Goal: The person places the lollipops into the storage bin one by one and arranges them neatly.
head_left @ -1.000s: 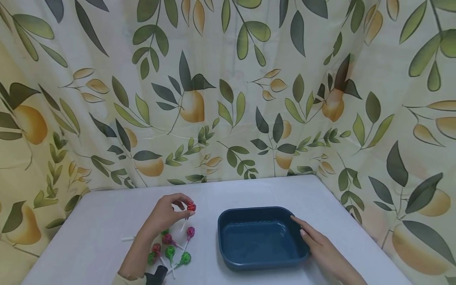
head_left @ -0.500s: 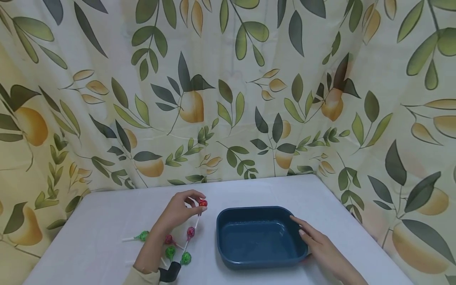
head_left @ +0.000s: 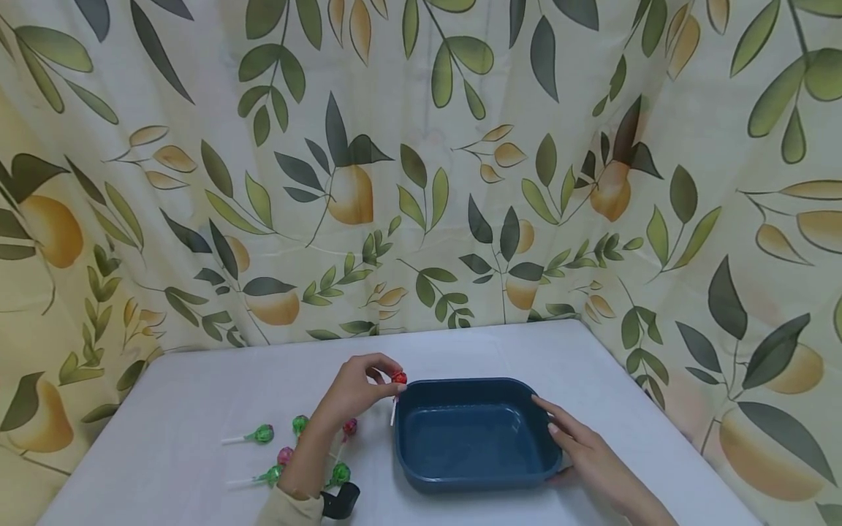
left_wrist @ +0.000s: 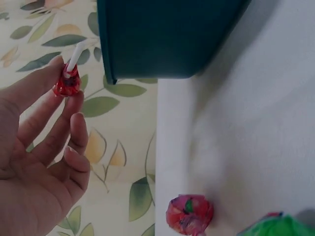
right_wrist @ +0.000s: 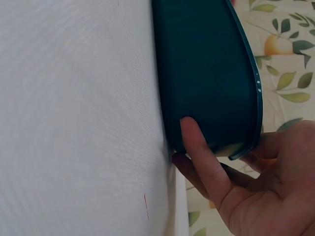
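Observation:
A red-wrapped lollipop (head_left: 399,378) is pinched between the thumb and fingertips of my left hand (head_left: 358,391), its white stick hanging down just left of the dish. In the left wrist view, the same lollipop (left_wrist: 68,82) is beside the dish's rim. The deep blue rectangular dish (head_left: 411,471) stands on the table, and its visible inside holds nothing. My right hand (head_left: 588,449) grips the dish's right end, with fingertips at the rim. From the right wrist view, the thumb (right_wrist: 194,137) presses the outer wall (right_wrist: 206,69).
Several green and red or pink lollipops, among them a green lollipop (head_left: 263,434) and another green lollipop (head_left: 340,473), lie left of the dish, partly behind my left arm. A white cloth covers the table (head_left: 164,409). A leaf-and-fruit patterned curtain (head_left: 421,183) hangs behind it.
My left hand has carried the red lollipop rightward from above the other lollipops to the dish's left rim. My right hand stays at the dish's right end.

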The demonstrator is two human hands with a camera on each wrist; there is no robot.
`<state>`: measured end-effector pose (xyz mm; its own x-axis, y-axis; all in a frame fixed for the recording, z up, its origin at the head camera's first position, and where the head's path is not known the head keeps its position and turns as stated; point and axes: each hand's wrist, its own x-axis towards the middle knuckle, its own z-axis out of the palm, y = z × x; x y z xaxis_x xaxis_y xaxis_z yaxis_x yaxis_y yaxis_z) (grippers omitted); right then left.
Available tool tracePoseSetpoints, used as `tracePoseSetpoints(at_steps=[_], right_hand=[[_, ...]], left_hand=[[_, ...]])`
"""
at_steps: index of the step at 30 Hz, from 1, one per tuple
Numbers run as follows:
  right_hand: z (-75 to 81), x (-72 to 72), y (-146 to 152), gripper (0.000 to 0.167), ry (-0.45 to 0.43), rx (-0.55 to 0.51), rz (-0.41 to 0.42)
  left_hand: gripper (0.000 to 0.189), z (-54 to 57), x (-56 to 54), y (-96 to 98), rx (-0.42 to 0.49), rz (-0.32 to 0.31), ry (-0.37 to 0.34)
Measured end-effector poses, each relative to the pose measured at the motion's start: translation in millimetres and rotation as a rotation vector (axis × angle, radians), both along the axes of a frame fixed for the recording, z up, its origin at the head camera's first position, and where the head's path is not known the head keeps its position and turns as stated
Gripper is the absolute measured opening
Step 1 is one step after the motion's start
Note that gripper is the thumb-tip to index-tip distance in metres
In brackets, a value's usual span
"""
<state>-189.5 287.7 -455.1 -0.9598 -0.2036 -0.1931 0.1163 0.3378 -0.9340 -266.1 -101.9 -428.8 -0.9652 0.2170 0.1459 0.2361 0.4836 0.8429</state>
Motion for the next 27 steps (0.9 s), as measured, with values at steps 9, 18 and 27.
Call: tracePoseSetpoints(at_steps=[9, 18, 27], right_hand=[[-0.4, 2.2, 0, 0.052, -0.012, -0.038, 0.003], [-1.5, 2.3, -2, 0.051, 0.012, 0.012, -0.007], [0.0, -0.3, 0, 0.051, 0.041, 0.125, 0.006]], left_hand=[[0.018, -13.5, -5.2, 15.2, -0.038, 0.006, 0.020], [0.020, -19.4, -4.4, 25.7, -0.067, 0.005, 0.046], [0.021, -28.9, -1.7, 37.3, -0.097, -0.024, 0.108]])
